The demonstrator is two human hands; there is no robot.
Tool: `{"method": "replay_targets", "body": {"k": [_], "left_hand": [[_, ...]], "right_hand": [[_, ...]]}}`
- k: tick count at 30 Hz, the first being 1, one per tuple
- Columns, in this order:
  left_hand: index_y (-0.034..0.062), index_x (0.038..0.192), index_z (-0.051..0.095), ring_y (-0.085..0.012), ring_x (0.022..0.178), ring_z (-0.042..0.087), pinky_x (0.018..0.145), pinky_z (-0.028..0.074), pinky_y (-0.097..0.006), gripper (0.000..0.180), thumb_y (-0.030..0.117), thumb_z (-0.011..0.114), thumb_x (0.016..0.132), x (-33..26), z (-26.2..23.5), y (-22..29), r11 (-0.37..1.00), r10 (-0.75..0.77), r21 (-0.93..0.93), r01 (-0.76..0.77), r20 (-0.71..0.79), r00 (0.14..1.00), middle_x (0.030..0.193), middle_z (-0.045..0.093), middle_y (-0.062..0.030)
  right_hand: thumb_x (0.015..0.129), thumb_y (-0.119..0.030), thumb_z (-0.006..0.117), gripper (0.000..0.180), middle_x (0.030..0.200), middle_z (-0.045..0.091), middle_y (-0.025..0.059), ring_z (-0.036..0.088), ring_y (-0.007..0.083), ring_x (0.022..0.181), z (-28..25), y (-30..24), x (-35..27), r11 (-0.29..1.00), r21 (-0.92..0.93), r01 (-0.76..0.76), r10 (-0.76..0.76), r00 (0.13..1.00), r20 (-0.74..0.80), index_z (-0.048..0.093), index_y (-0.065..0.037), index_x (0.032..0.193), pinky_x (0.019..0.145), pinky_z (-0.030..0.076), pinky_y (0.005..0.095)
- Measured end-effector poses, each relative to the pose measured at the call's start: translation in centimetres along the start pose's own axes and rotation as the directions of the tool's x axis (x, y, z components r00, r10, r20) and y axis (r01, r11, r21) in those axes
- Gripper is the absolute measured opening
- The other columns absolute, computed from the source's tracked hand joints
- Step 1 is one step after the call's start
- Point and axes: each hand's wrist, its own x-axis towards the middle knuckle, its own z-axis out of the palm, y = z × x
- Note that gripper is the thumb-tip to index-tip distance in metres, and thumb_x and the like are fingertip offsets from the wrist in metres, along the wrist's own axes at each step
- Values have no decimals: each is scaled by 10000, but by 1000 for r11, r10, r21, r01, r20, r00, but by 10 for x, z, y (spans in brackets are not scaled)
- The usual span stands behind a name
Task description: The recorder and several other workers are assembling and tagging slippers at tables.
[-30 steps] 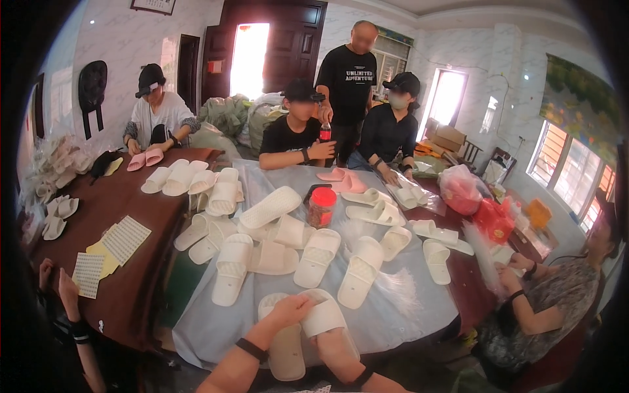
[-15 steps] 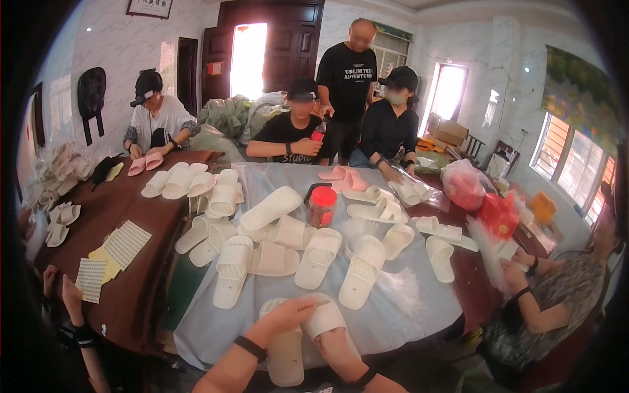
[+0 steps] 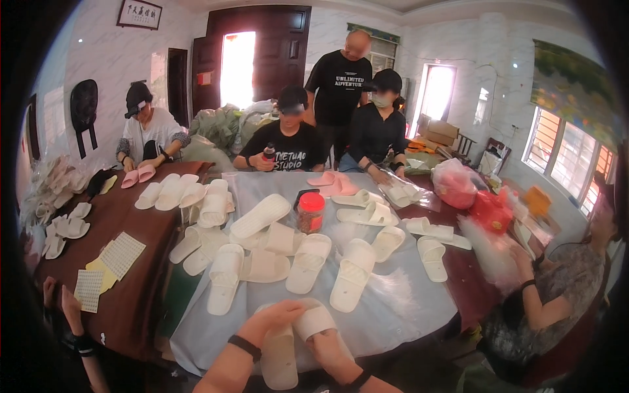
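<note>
I sit in a bright room with white marbled walls (image 3: pixel 452 59). A dark wooden door (image 3: pixel 275 46) stands ahead of me, daylight pouring through beside it. Barred windows (image 3: pixel 570 157) glow to my right. A framed picture (image 3: pixel 140 13) hangs high left.

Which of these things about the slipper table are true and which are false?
1. Both hands are on a white slipper. True.
2. The left hand wears a black wristband. True.
3. The jar has a blue lid. False: its lid is red.
4. The pink slippers lie nearest the person's hands. False: they lie at the far side.
5. The right hand is inside the slipper's strap. True.
</note>
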Motion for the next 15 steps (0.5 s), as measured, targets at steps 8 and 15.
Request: {"method": "replay_targets", "body": {"k": [8, 15], "left_hand": [[-19, 1025, 562, -102, 865, 515, 796, 402, -237, 261, 157, 515, 839, 5, 8, -16, 938, -60, -342, 59, 9, 998, 953, 596, -32], [-15, 987, 595, -114, 842, 539, 784, 414, -238, 227, 128, 532, 822, 0, 10, -14, 887, -72, -460, 36, -60, 996, 915, 607, -29]], "right_hand": [[659, 56, 424, 258, 722, 511, 58, 480, 132, 526, 5, -4, 0, 999, -47, -21, 19, 999, -32, 512, 12, 897, 407, 341, 226], [722, 49, 457, 164, 716, 530, 56, 487, 135, 534, -1, -1, 5, 999, -21, -41, 42, 999, 9, 522, -19, 857, 404, 355, 249]]}}
